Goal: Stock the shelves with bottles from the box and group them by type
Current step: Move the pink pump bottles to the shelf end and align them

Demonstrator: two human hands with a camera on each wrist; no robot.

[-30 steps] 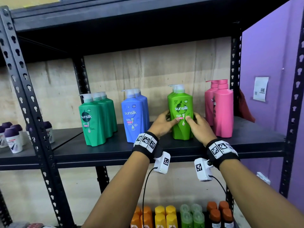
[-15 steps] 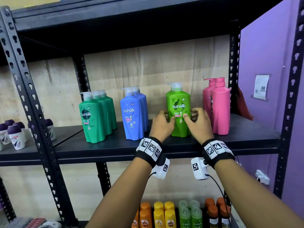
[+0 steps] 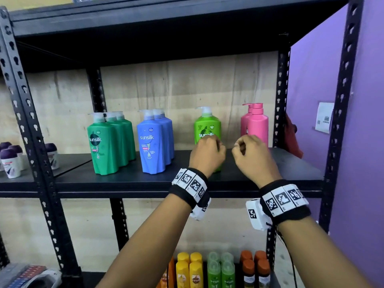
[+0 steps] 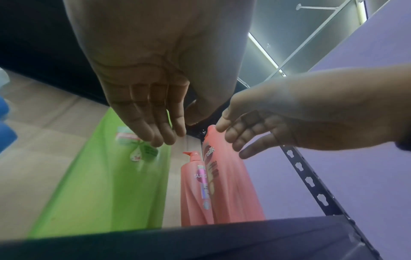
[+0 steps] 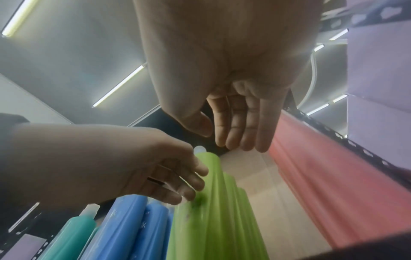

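Observation:
A light green pump bottle (image 3: 207, 127) stands upright on the black shelf (image 3: 145, 179), between two blue bottles (image 3: 151, 146) and two pink ones (image 3: 257, 123). Three dark green bottles (image 3: 104, 146) stand at the left of the row. My left hand (image 3: 207, 150) hovers in front of the light green bottle (image 4: 106, 176) and holds nothing, its fingers (image 4: 164, 133) relaxed. My right hand (image 3: 247, 150) hangs just to its right, in front of the pink bottles, also free. In the right wrist view its fingers (image 5: 233, 137) are loose above the light green bottle (image 5: 213, 211).
Small purple-capped bottles (image 3: 10, 163) stand on the neighbouring shelf to the left. Below, orange, yellow (image 3: 189, 271), pale green and brown-capped bottles fill a lower shelf. A black upright post (image 3: 340, 121) and a purple wall (image 3: 369, 142) close off the right side. Another shelf board (image 3: 166, 28) runs overhead.
Both hands have let go of the light green bottle and drawn back toward me. The bottle now stands alone, further back on the shelf.

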